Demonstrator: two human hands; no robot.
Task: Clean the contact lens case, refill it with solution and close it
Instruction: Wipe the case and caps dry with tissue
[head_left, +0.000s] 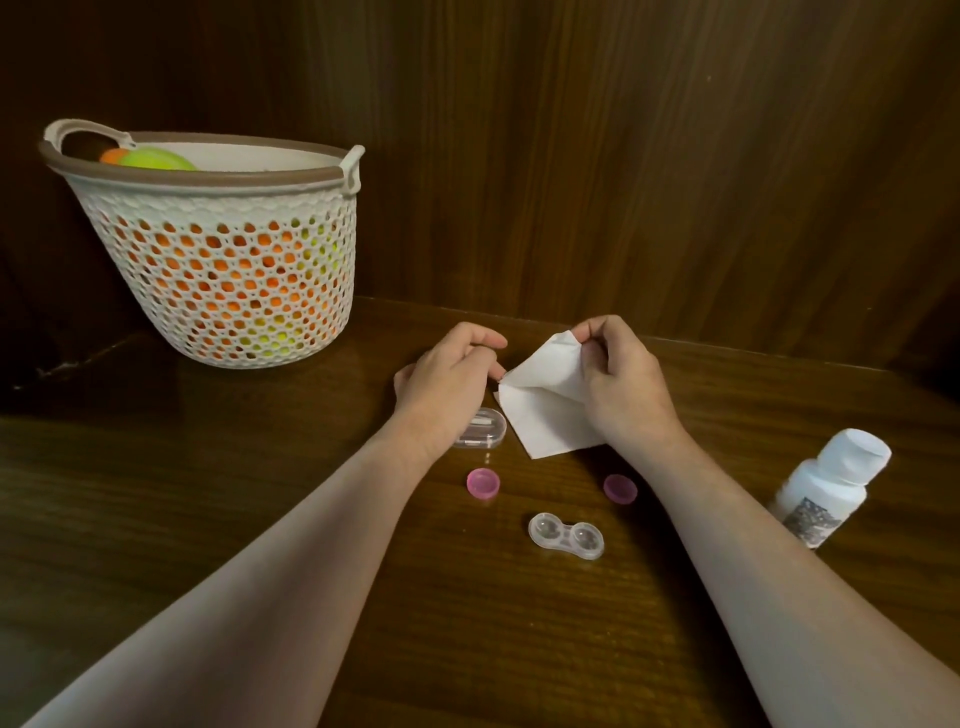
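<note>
your left hand (447, 374) and right hand (621, 376) each pinched a corner of the tissue (545, 400); the open lens case (566, 535) lay crosswise on the table (467, 623), nearer you, closer to your right hand.

Hidden and unreadable parts

The clear box (480, 428) at 12 o'clock is partly covered by the left wrist; the bottle (830, 486) label cannot be read.

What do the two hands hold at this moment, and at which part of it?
Both hold the white tissue: the right hand pinches its upper corner, the left hand pinches its left edge. Nothing else is held.
</note>
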